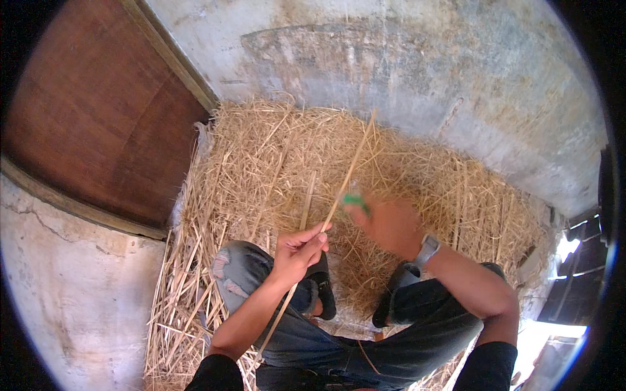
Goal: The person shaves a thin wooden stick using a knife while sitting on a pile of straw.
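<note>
Left-hand grip: narrow pinch, thumb against fingers, closed on a pale strip; left hand [297, 255] above the left knee.
Right-hand grip: blurred; right hand [394, 225] apparently curled round a green object [355, 201], exact kind too indistinct to tell; just beside the strip, contact uncertain.
Pale strip [352, 168]: slanting across the middle of the view, upper end out over the straw-like litter, lower length passing beneath the left hand and across the thigh of the jeans [404, 352].
Handling: probably light and springy, fairly stiff along its length, likely to bend or split if forced sideways; edges possibly sharp, surface perhaps smooth enough to slip.
Hold point: best near mid-length, as now pinched, with the lower part steadied along the thigh; fingers preferably clear of the green object.
Straw-like litter [248, 169]: heaped loosely around both feet, with longer pieces at left.
Right wrist: grey watch [428, 249].
Surroundings: stained wall [391, 65] beyond; brown panel [111, 111] at upper left.
</note>
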A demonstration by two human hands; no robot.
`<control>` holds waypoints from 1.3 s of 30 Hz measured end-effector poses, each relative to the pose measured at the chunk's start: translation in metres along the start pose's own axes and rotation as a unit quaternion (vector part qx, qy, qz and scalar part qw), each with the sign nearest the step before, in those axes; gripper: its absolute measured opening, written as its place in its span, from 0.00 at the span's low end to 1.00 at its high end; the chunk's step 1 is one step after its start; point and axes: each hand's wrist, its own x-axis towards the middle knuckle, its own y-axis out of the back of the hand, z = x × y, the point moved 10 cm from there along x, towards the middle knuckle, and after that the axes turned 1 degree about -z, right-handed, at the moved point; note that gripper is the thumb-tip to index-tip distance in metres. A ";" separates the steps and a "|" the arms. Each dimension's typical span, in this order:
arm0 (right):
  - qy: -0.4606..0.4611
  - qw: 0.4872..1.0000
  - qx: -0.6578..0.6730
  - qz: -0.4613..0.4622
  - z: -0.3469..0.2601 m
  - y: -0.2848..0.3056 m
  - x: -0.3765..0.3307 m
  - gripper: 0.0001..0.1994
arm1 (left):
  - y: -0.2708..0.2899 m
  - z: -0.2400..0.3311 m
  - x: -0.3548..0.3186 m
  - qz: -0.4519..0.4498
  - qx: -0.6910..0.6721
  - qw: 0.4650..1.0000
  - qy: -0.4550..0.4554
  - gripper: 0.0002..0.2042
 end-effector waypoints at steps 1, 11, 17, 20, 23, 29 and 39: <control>-0.046 0.997 -0.032 0.050 0.031 0.011 0.011 0.26 | 0.001 -0.003 -0.005 -0.008 0.010 1.000 0.008 0.15; -0.159 0.909 0.333 0.197 0.165 0.098 0.019 0.27 | -0.009 -0.001 -0.009 -0.047 0.003 0.998 -0.032 0.14; -0.069 0.967 0.246 0.016 0.035 0.030 0.017 0.20 | -0.015 -0.002 -0.009 -0.041 0.040 0.998 -0.011 0.15; -0.041 0.966 0.255 0.025 0.043 0.039 0.027 0.18 | -0.017 -0.004 -0.008 -0.055 0.060 0.997 -0.008 0.15; -0.121 0.930 0.324 0.122 0.109 0.071 0.035 0.18 | -0.031 -0.010 -0.008 -0.148 0.066 0.987 0.022 0.15; -0.096 0.982 0.058 0.151 0.080 0.105 0.019 0.23 | -0.026 -0.011 -0.011 -0.112 0.081 0.990 0.013 0.15; -0.014 0.998 -0.060 0.013 0.005 0.030 -0.013 0.26 | -0.015 0.000 -0.011 -0.030 0.116 0.992 -0.046 0.16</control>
